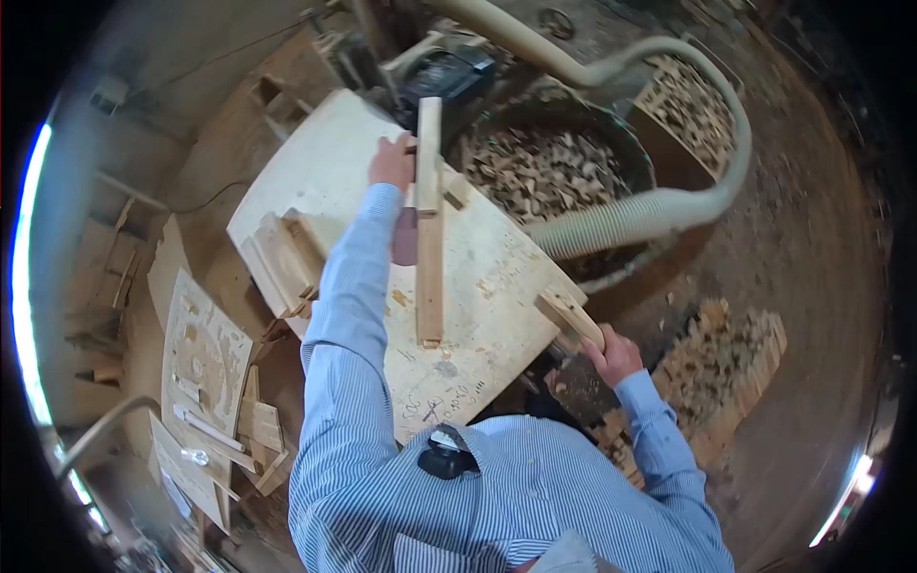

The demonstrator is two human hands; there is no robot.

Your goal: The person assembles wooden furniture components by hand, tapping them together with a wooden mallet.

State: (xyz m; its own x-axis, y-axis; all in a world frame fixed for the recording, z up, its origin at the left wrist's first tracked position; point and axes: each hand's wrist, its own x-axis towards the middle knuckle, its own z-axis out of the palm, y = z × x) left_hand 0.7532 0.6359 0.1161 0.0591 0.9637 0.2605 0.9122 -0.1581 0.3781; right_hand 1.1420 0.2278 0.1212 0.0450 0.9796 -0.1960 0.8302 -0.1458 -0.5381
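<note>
My left hand [390, 160] reaches to the far side of the pale worktable [478, 334], beside an upright wooden bar [429, 153]. Its fingers look bent against something dark next to the bar; what they grip is hidden. A reddish-brown plate [405, 237] shows just below that wrist. From the bar, a long wooden strip [430, 277] runs toward me across the tabletop. At the table's right corner, my right hand [616, 355] is closed around the near end of a wooden piece [571, 315], whose far end lies over the table edge.
Shaped wooden pieces [277, 258] are stacked on the table's left. Behind it stands a round bin of wood offcuts [544, 172], with a ribbed hose [630, 220] crossing in front. More offcuts [707, 382] lie at right. Boards [205, 353] stand at left.
</note>
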